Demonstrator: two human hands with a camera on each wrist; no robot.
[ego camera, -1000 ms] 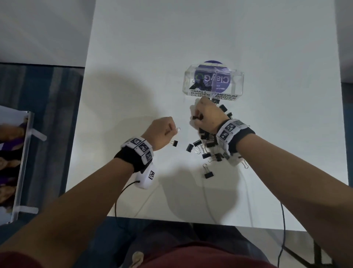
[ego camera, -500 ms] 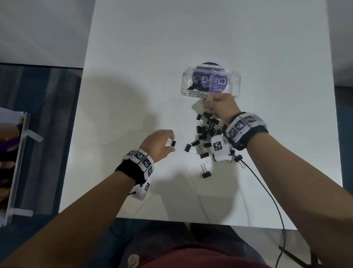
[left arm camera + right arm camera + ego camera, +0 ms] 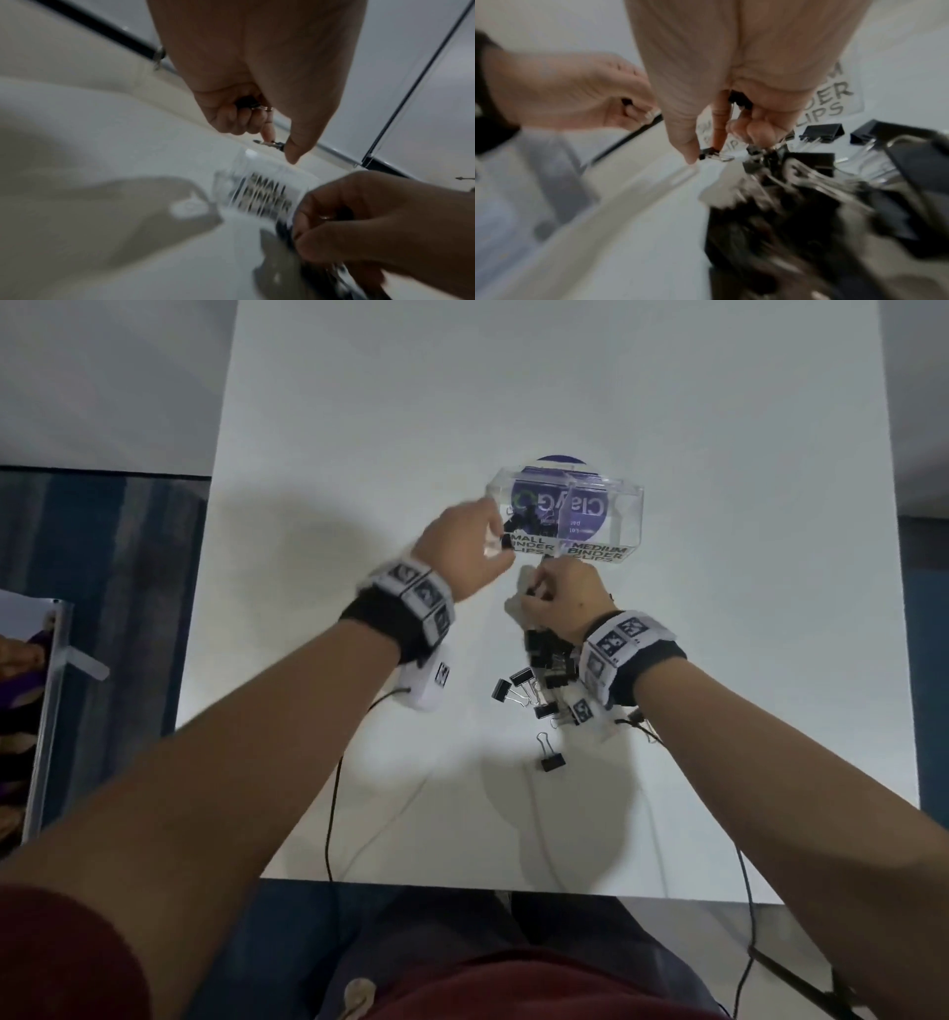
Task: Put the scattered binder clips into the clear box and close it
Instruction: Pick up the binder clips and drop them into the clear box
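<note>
Hands each pinch one binder clip (image 3: 712, 155) (thumb against forefinger).

Black wristbands (image 3: 390, 621) with tags; red sleeve (image 3: 61, 963).

Clear glossy plastic box (image 3: 624, 505); black clips (image 3: 552, 660), shiny wire handles; matt white table (image 3: 359, 454).

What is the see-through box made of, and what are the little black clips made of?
The clear box looks like hard, glossy plastic: you can see the purple label through its walls, and its edges catch the light. The binder clips look like metal: matte black bodies with thin, shiny silver wire handles, though the paint hides the metal itself.
</note>
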